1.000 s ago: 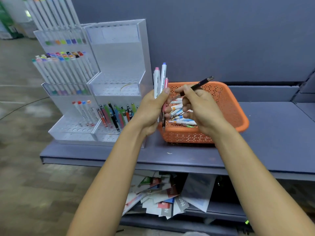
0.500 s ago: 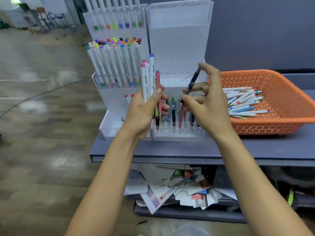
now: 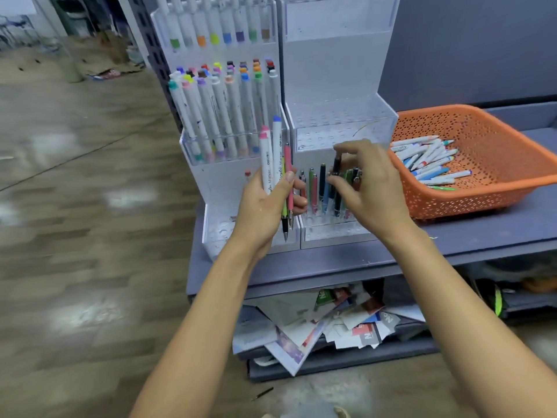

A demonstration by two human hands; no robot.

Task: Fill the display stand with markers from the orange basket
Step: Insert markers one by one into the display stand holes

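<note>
our left hand [image 3: 262, 212] is gripping a bundle of markers [image 3: 272, 158] while our right hand [image 3: 370, 194] is pinching a dark pen [image 3: 336, 164] over the low front row of the display stand [image 3: 331, 95]. we are judging it needs lining up with a free hole; beyond, the orange basket [image 3: 497, 194] is holding more.

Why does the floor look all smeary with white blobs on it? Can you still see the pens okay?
Head view: the floor at the left is smeared by motion blur, and its pale patches look like glare; the markers in the left hand are sharp enough to show their print; the dark pen pinched by the right hand is slightly soft; the basket looks fairly crisp.
</note>
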